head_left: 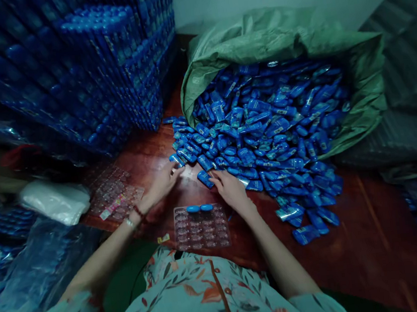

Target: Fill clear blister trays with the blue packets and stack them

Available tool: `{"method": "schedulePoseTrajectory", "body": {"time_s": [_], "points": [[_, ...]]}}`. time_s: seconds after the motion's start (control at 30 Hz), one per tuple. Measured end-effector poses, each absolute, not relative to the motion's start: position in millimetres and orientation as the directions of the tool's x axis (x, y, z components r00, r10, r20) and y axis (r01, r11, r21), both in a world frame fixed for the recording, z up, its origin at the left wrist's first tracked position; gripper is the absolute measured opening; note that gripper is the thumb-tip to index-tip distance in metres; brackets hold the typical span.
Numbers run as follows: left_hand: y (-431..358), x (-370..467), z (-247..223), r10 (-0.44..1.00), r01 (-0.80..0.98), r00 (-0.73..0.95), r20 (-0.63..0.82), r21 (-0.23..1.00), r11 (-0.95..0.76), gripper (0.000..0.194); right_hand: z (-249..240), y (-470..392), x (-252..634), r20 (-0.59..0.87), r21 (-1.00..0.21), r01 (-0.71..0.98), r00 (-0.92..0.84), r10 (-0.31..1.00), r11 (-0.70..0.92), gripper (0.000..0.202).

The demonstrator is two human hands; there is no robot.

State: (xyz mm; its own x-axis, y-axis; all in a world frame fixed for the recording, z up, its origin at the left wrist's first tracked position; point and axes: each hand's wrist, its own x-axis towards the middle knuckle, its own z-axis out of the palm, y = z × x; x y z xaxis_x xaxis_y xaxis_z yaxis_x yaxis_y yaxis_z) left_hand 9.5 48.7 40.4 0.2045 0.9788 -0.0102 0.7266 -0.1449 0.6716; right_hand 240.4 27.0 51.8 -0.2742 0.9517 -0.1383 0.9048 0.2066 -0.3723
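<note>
A large heap of small blue packets (262,129) spills from a green sack onto the reddish table. At the heap's near left edge, my left hand (164,181) has its fingers closed on a blue packet (176,160). My right hand (229,186), a little to the right, pinches the edge of another blue packet (205,179). Between my forearms, near the table's front edge, lies a clear plastic tray (201,232) with rows of hollows. Two blue pieces (199,208) sit side by side in its far row.
Tall stacks of filled blue trays (117,61) stand at the back left. The open green sack (365,71) is at the back right. Clear trays (111,185) and a white plastic bag (55,201) lie on the left. A small yellow label (163,238) is beside the tray.
</note>
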Motion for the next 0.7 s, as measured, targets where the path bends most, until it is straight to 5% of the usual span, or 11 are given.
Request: {"method": "schedulePoseTrajectory", "body": {"time_s": [0.1,0.27,0.37,0.5,0.6,0.7], "points": [[88.1,13.4,29.2,0.996,0.802,-0.046,-0.075,0.591,0.081,0.051,46.6,50.2,218.9,-0.210,-0.248,0.935,-0.308,0.928,0.254,0.041],[111.7,11.9,14.3,0.990,0.790,-0.006,-0.141,0.606,0.091,0.051,42.4,53.9,223.8,-0.282,-0.244,0.914,-0.387,0.878,0.324,0.044],[92.0,-4.3,12.8,0.988,0.781,-0.008,-0.154,0.617,0.103,0.047,34.0,32.7,258.7,-0.211,-0.453,0.875,-0.290,0.933,0.170,0.035],[30.4,-25.7,16.1,0.992,0.645,-0.121,-0.020,0.758,0.094,0.029,20.0,-19.3,293.4,-0.169,-0.881,0.460,-0.091,0.981,-0.110,0.028],[-25.4,-27.5,23.3,0.975,0.539,-0.223,0.013,0.835,0.113,0.024,14.8,-60.3,288.2,-0.169,-0.947,0.287,-0.059,0.984,-0.146,0.025],[-71.5,-13.6,33.3,0.989,0.502,-0.143,-0.034,0.859,0.102,0.020,10.2,-83.4,270.4,-0.028,-0.907,0.421,-0.121,0.992,0.026,0.016]]}}
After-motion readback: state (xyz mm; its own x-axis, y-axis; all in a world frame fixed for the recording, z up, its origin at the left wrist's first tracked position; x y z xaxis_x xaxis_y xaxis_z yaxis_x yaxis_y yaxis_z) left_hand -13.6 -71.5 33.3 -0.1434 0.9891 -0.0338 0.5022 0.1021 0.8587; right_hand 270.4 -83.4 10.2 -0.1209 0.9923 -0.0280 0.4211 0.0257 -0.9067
